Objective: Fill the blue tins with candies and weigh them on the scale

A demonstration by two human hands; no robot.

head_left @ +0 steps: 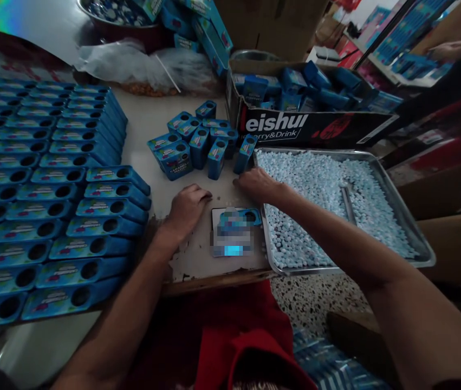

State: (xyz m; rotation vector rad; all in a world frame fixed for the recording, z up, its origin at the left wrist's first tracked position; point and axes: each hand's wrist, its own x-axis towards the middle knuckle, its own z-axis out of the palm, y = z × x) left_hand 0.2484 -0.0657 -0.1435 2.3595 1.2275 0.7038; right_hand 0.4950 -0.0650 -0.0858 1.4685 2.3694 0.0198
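My left hand [188,210] rests low over the white tabletop with its fingers curled together; nothing shows in it. Opposite it, my right hand [258,185] has its fingers bent inward by the foot of a blue tin [245,154]. Whether it touches that tin or holds something small, I cannot tell. Just below the hands lies a small scale [232,241], partly blurred, with a blue tin [250,217] lying on it. Ahead of the hands stand several blue tins [200,146] with round openings. Under my right forearm is a metal tray [427,254] of pale blue-white candies [303,179].
Rows of blue tins [55,173] cover the left side. A metal scoop [348,203] lies in the candies. Behind the tray, a black carton [315,130] holds more blue packs. A plastic bag [144,67] and a bowl [120,27] stand at the back. A person's hand [455,50] shows at upper right.
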